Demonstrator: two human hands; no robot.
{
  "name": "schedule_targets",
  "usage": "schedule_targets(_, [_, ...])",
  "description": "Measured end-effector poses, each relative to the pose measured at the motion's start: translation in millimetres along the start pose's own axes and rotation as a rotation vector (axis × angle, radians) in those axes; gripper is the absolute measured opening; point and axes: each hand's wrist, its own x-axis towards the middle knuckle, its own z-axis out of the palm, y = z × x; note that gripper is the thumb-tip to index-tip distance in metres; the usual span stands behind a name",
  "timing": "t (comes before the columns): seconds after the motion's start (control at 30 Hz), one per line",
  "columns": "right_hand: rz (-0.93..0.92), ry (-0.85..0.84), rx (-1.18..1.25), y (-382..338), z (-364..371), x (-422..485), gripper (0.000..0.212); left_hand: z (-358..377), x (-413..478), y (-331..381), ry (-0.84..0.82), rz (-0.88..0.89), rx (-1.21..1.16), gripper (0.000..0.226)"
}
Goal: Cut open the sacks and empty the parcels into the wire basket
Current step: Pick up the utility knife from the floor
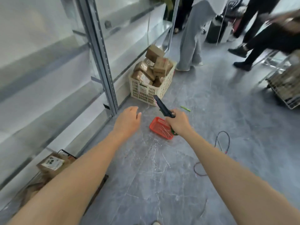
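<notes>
wire basket (286,88) blurred, cut by right edge; bystanders (191,38) cropped above waist

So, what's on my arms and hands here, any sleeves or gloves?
The left forearm and right forearm are bare to the frame's edge, no sleeve showing. The left grip and right grip are ungloved hands; no watch, bracelet or ring is visible.

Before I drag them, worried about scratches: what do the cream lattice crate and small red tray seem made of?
The cream lattice crate looks like matt moulded plastic: even colour, regular slotted walls. The small red tray is probably plastic too: fine moulded grid.
</notes>
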Motion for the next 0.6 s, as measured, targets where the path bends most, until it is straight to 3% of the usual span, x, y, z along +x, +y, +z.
schedule_targets(0.27, [-0.11,-0.113,0.243,-93,-24,-28,0.021,-113,-7,24,0.164,0.082,0.059,0.038])
schedule_targets(0.6, [-0.063,-0.176,0.288,-136,-30,-54,0.028,-172,-37,23,0.213,0.142,0.145,0.037])
